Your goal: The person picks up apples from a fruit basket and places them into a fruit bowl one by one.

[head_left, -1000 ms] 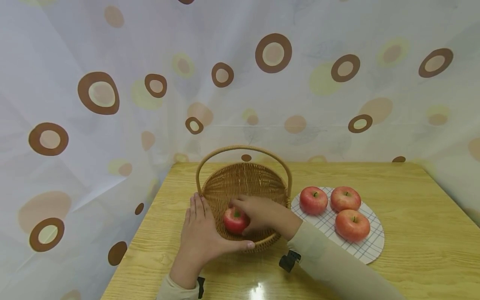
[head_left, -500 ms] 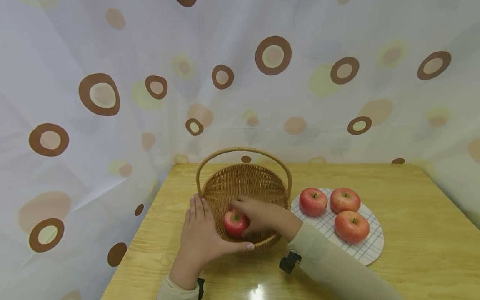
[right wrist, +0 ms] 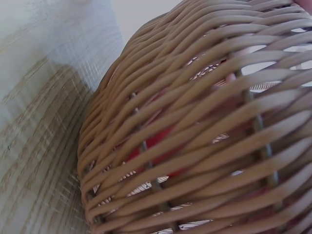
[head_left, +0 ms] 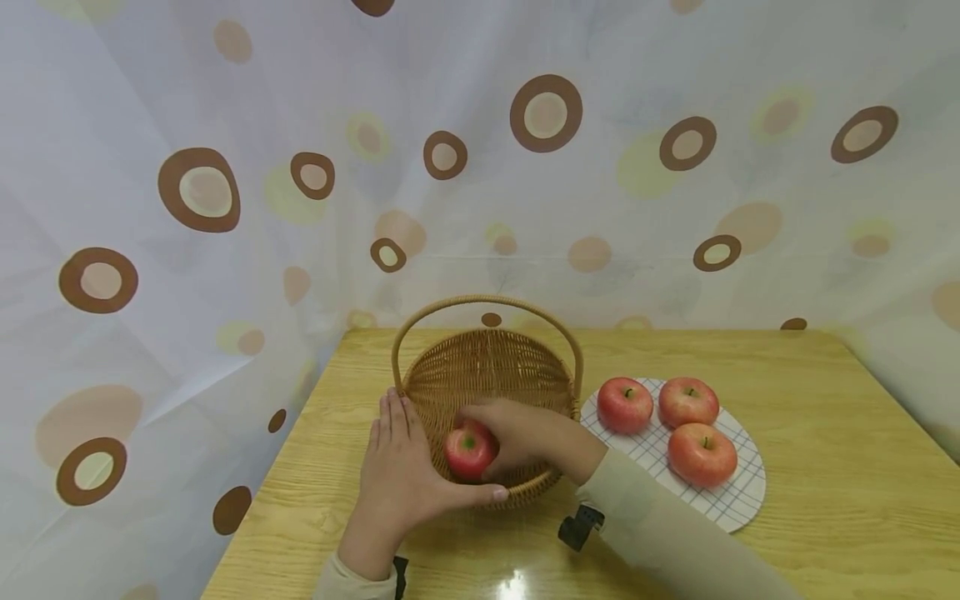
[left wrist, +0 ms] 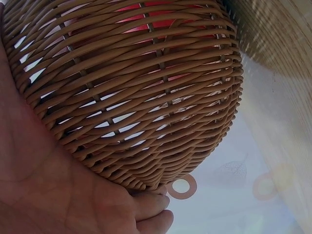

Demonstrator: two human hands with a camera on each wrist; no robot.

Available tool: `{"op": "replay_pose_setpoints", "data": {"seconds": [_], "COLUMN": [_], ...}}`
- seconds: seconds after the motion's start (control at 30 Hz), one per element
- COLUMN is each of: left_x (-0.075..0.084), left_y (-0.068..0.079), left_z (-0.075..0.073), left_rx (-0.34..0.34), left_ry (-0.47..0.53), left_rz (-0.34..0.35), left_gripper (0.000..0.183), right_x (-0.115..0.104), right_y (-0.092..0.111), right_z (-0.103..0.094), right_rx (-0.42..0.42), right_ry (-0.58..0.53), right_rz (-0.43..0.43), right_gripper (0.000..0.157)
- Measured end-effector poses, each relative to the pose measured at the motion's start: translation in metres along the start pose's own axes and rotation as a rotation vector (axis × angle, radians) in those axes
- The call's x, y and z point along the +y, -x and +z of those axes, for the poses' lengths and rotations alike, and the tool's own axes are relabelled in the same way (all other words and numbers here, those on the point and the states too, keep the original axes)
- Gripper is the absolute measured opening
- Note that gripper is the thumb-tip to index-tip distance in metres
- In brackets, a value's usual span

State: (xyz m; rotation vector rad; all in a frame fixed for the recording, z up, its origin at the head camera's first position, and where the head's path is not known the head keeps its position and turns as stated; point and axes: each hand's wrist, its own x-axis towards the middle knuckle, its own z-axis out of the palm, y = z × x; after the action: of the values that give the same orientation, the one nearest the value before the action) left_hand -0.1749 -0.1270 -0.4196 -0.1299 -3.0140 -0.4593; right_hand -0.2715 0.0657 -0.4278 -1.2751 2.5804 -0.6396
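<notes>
A brown wicker basket (head_left: 495, 358) with a tall arched handle (head_left: 487, 298) stands on the wooden table. Down inside it is a red apple (head_left: 469, 452), which my right hand (head_left: 517, 433) grips from the right side, thumb and fingers around it. My left hand (head_left: 405, 475) steadies the basket: straight fingers lie along its left side, and the thumb stretches across the front rim. In the left wrist view, the left palm (left wrist: 53, 180) rests against the woven wall. The right wrist view shows red through the weave (right wrist: 151, 144); the right fingers are mostly hidden there.
Right of the basket lies an oval white checked mat (head_left: 738, 500) bearing three red apples (head_left: 702, 455). The wooden table (head_left: 847, 467) reaches back to a white curtain (head_left: 480, 200) with brown rings. Black wrist cameras (head_left: 580, 527) sit under both sleeves.
The apple's stem end has tipped slightly toward me in my right hand. My left hand and the basket keep their places, and the apples on the mat have not moved.
</notes>
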Motion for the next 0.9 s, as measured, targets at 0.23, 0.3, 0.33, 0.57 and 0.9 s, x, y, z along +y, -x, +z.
{"op": "replay_pose_setpoints", "data": {"seconds": [0.23, 0.3, 0.33, 0.57, 0.9], "left_x": [-0.001, -0.001, -0.001, -0.001, -0.002], "left_y": [0.0, 0.0, 0.0, -0.002, -0.002], "left_z": [-0.001, -0.001, -0.001, -0.001, -0.001], "left_rx": [-0.004, -0.005, -0.006, -0.014, -0.007], "left_ry": [0.013, 0.012, 0.009, 0.005, 0.005], "left_rz": [0.002, 0.002, 0.001, 0.008, 0.004], "left_gripper": [0.175, 0.175, 0.175, 0.175, 0.175], "right_x": [-0.003, -0.003, -0.003, 0.003, 0.008], "right_y": [0.005, 0.007, 0.008, 0.026, 0.051], "right_z": [-0.003, -0.006, -0.007, -0.023, -0.039], "right_rx": [0.04, 0.064, 0.079, 0.196, 0.368], "right_ry": [0.002, 0.007, 0.01, -0.006, -0.059], "right_rz": [-0.041, -0.053, -0.062, -0.097, -0.159], "right_gripper": [0.069, 0.069, 0.069, 0.072, 0.073]}}
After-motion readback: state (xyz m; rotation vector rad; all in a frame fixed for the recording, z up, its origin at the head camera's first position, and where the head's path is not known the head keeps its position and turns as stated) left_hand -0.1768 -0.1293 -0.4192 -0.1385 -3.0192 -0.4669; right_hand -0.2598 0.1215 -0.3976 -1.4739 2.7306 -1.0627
